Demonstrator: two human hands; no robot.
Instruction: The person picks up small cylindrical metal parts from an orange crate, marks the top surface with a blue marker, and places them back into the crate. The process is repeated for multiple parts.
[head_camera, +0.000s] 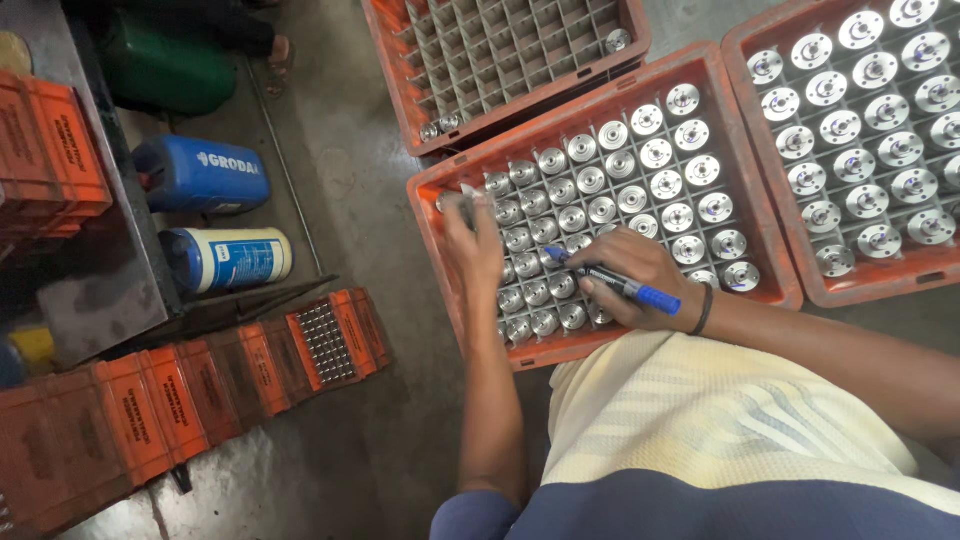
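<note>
our orange crate (770, 262) is packed tight with round metal parts (677, 217), so a hand can only come from above. more crates (940, 275) press close on the right and top. on the left the grey floor (360, 200) is open, until the blue can (200, 173) and the stacked orange crates (180, 395).

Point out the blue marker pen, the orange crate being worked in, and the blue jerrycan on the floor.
Blue marker pen (625, 287), head view: middle of its barrel, in the right hand.
Orange plastic crate of round metal parts (428, 215), head view: its left rim.
Blue plastic jerrycan (200, 175), head view: its side.
</note>
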